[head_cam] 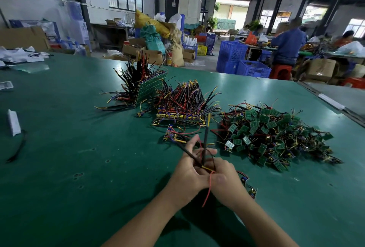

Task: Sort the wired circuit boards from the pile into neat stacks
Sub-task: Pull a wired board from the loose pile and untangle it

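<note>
- Close together above the green surface [79, 128], the left hand [187, 171] and right hand [225, 177] meet over a small bundle of wires [205, 148].
- Left hand: fingers partly spread, with a black wire running across them and the forefinger stretched toward the stacks.
- Right hand: curled closed around the lower ends of the wires, thumb pressed on top; a red wire [208, 189] hangs down between the two wrists.
- Just beside the right hand, on its outer side, the edge of a small circuit board [247, 184] shows; whether the hand grips it or it lies on the surface I cannot tell.
- To the right lies the loose pile of boards [276, 136], green boards tangled with red, yellow and black leads.
- Beyond the hands sits a flat stack of boards [183, 106] with wires bristling upward, and one separate board [173, 136] lies just in front of it.
- Farther left, an upright row of boards [146, 86] stands on edge, its wires fanning out to the left.
- Near the left edge of the surface lies a white paper slip [13, 122].
</note>
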Motion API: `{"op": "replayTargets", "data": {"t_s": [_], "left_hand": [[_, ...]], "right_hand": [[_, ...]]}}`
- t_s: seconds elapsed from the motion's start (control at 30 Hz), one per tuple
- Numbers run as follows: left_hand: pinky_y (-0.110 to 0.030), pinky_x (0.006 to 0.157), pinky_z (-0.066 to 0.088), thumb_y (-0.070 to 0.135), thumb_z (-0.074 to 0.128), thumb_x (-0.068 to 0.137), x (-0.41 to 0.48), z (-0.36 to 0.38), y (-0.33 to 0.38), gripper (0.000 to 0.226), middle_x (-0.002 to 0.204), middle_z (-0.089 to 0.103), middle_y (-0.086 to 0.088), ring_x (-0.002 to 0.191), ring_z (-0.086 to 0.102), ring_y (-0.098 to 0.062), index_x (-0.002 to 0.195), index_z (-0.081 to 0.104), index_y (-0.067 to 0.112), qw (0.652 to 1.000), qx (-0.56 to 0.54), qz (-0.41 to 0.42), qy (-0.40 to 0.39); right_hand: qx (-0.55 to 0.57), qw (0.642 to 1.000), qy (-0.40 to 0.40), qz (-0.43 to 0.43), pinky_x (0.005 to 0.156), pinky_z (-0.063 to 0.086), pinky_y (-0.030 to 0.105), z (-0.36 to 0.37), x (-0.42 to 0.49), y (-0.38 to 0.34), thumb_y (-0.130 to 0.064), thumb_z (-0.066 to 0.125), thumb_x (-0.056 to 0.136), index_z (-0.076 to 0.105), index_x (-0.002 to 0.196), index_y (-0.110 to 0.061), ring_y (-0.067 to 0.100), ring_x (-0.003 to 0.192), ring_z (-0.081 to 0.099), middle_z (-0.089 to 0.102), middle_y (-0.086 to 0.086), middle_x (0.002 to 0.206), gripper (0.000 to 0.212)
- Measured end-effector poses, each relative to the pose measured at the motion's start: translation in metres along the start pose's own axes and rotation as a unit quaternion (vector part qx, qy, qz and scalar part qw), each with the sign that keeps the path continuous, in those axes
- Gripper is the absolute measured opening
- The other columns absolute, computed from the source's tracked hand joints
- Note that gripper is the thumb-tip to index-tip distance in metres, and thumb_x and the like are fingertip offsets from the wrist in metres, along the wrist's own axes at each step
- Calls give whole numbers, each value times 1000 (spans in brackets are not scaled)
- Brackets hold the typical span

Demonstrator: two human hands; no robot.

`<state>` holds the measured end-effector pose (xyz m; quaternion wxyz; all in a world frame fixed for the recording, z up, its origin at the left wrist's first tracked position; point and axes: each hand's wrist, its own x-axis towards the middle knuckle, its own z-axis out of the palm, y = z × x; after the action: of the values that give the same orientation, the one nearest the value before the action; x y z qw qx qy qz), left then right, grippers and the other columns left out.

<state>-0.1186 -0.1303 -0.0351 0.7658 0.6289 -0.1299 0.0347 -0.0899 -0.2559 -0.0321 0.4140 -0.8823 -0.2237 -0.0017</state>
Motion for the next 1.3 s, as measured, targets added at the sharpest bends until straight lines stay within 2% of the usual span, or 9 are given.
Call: {"op": "replayTargets", "data": {"t_s": [0.13,0.23,0.37,0.57,0.7,0.83,0.93,1.1,1.3], "left_hand": [[-24,70,54,1,83,62,8,-1,5,53,82,71,-6,78,67,-20,107,65,23,990,-102,-4,102],[-29,67,54,12,69,71,13,-5,8,10,60,58,-6,60,58,-19,78,62,11,957,-251,-29,141],[-31,72,45,29,56,83,17,-14,11,18,44,31,3,41,37,-12,76,52,13,929,-329,-46,161],[-27,63,54,43,53,82,19,-15,13,33,40,24,5,37,31,-10,71,54,12,926,-314,-59,204],[-19,49,46,54,53,78,15,-19,13,46,36,27,2,34,34,-11,61,57,11,942,-250,-98,202],[-29,67,47,56,53,79,15,-24,15,52,33,29,2,33,40,-13,49,62,14,943,-246,-132,182],[-29,60,53,50,56,81,15,-24,12,47,35,39,1,39,53,-16,54,67,13,943,-258,-139,158],[-26,63,53,30,68,70,18,-24,10,34,87,72,-2,75,67,-14,101,61,17,940,-294,-93,147],[-26,60,40,5,55,86,19,-31,3,22,78,67,4,65,57,-10,101,55,22,936,-215,-80,265]], "right_hand": [[-15,999,1,-31,59,47,29,6,-5,-9,-22,60,76,66,76,-21,8,59,55,62,-7,63,6],[17,999,-29,-29,60,44,35,9,-7,-10,-16,59,79,62,98,-15,7,56,44,53,-7,61,19],[99,992,-77,5,68,51,44,7,-7,-12,-12,59,82,55,95,-28,18,66,60,65,-1,73,21],[173,978,-119,-11,58,45,30,2,-12,-12,-61,55,85,54,112,-36,15,58,56,59,-4,64,37],[184,976,-110,-33,57,47,28,-4,-10,-15,-43,49,97,64,102,-20,17,55,56,66,0,72,28],[116,983,-126,-63,57,42,20,-12,-10,-14,-29,53,101,69,82,-19,10,49,55,62,-3,59,27],[46,989,-121,-76,50,36,17,-18,-9,-10,-30,56,99,70,79,-16,2,45,47,54,-7,51,29],[48,996,14,-67,45,24,17,-38,-4,2,-21,61,95,73,111,-30,2,44,32,52,-14,51,22],[-145,983,63,-93,44,29,14,-68,-5,10,-23,64,93,74,111,-25,7,48,51,65,-2,58,21]]}}
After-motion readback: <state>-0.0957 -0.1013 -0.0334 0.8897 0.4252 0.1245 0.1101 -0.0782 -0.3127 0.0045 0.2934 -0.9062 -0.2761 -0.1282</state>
